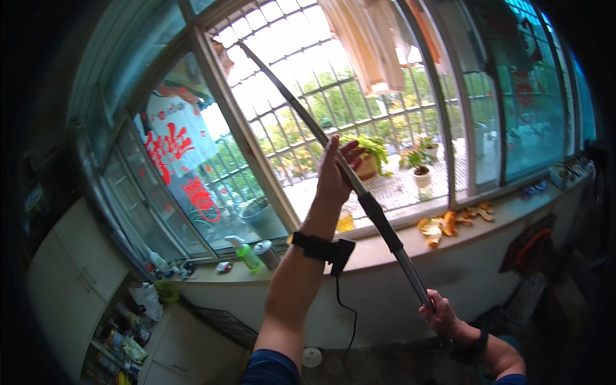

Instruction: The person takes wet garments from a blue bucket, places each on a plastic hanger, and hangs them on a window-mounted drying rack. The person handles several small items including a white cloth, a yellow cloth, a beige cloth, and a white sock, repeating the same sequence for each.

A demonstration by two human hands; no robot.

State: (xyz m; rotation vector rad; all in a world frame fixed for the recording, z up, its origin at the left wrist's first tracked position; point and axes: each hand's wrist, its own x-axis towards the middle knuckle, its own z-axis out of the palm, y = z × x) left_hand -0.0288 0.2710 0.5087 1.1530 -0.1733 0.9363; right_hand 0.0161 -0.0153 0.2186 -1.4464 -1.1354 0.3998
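A long grey telescopic pole [378,218] slants from the lower right up through the open window, its thin tip beside the upper left part of the frame. Around its bottom end my right hand [441,314] is closed. Higher up, my left hand [337,168] holds the shaft loosely between thumb and fingers, the fingers partly apart. A black collar joins the pole's two sections between my hands. Close to the tip hangs a pale thing [222,59], too blurred to name. Outside, light-coloured laundry [372,48] hangs to the right of the pole.
Orange peels [439,226] lie on the windowsill [378,250]. A green spray bottle [245,254] and a metal canister [266,254] stand at its left. Potted plants [420,173] sit outside before a barred grille [301,122]. Cabinets [70,263] line the left.
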